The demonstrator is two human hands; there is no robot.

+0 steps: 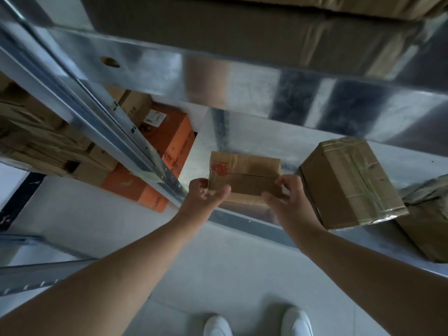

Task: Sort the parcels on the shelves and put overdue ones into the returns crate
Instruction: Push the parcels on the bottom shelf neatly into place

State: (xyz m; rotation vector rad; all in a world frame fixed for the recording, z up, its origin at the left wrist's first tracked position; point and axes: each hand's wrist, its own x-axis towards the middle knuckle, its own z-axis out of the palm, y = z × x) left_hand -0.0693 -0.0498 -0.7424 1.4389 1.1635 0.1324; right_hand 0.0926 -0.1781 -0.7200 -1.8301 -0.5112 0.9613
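A small flat brown cardboard parcel (244,177) with a red printed mark sits at the front edge of a metal shelf (242,132). My left hand (206,195) grips its left end, thumb on the near face and fingers curled round the side. My right hand (286,197) pinches its right end between thumb and fingers. A larger brown box (349,183) wrapped in clear tape stands just to the right of the small parcel, close to my right hand. No returns crate is in view.
A shelf beam (218,76) crosses overhead with a big carton (242,27) on it. Orange boxes (167,134) and brown cartons (36,132) fill the left rack behind a steel upright (116,127). Another crumpled parcel (429,214) lies far right. Pale floor and my white shoes (257,323) are below.
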